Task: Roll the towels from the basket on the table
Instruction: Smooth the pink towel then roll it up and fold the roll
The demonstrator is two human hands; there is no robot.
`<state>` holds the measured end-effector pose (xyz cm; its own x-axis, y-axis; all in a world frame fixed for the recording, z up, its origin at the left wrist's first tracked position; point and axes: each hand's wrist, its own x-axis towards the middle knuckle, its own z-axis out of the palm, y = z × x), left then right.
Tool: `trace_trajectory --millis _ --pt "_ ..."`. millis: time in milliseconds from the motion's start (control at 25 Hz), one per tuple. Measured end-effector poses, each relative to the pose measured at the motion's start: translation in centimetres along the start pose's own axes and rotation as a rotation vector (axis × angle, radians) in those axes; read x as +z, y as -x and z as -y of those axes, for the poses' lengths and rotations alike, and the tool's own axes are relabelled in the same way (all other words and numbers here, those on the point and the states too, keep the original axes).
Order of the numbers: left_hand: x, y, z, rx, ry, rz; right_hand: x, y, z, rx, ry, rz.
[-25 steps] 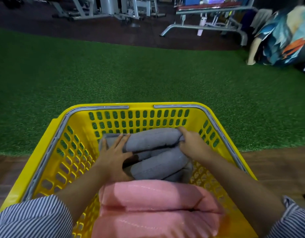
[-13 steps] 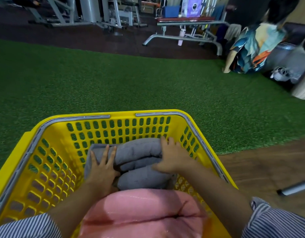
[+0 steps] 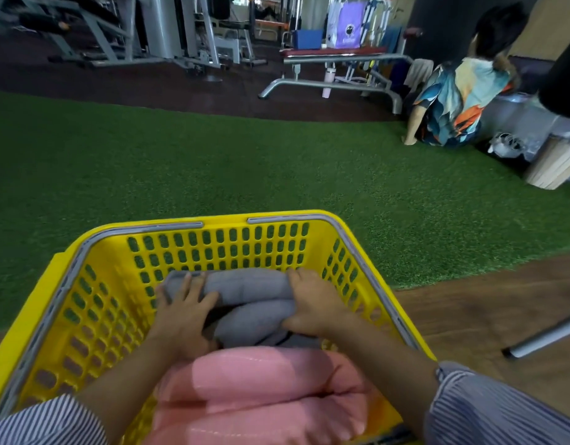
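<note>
Soft grey rolled towels (image 3: 245, 285) fill the perforated yellow plastic basket (image 3: 94, 284) — left hand (image 3: 180, 311) lies flat with straight fingers, right hand (image 3: 309, 303) grips them.

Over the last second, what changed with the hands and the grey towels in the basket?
The right hand shifted from the end of the top grey towel to lie over both grey rolls' right ends. The left hand kept resting flat on their left side. Camera tilted up. The grey towels, pink towels and yellow basket stayed put; nothing lifted yet.
</note>
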<state>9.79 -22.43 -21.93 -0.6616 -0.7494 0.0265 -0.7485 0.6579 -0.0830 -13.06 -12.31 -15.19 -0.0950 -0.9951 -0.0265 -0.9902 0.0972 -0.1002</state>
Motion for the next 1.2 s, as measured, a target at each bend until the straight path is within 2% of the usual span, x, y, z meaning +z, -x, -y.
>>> trace_trajectory --millis 320,400,520,720,800,920,1000,1040,1120,1200 --pt "-1.8 0.7 1.1 0.085 -0.099 0.155 -0.9 0.9 -0.2 0.068 -0.198 -0.150" --pt "-2.1 0.4 0.7 0.073 -0.142 0.138 -1.5 0.7 -0.2 0.079 -0.227 -0.202" --pt "-3.3 0.3 0.0 0.050 -0.040 0.113 -2.3 0.1 -0.4 0.067 -0.256 -0.215" --pt "-7.4 1.1 2.2 0.165 0.123 -0.129 -4.6 1.0 -1.8 0.031 -0.344 -0.076" --pt "-10.3 2.3 2.2 0.214 0.192 -0.122 -5.9 1.8 -2.4 0.017 -0.418 0.000" --pt "-11.7 4.8 1.4 0.241 0.228 -0.015 -6.0 3.5 -2.7 0.000 -0.413 0.250" --pt "-9.9 6.4 0.3 0.275 0.190 0.192 -4.2 5.0 -2.1 -0.023 -0.312 0.490" --pt "-8.7 6.9 -0.2 0.292 0.155 0.310 -3.3 5.5 -1.7 -0.038 -0.270 0.560" --pt "-6.9 7.1 -0.6 0.280 0.081 0.429 -2.5 5.6 -1.2 -0.078 -0.229 0.547" --pt "-6.9 6.8 -0.4 0.244 0.135 0.420 -3.3 5.3 -1.2 -0.084 -0.250 0.511"
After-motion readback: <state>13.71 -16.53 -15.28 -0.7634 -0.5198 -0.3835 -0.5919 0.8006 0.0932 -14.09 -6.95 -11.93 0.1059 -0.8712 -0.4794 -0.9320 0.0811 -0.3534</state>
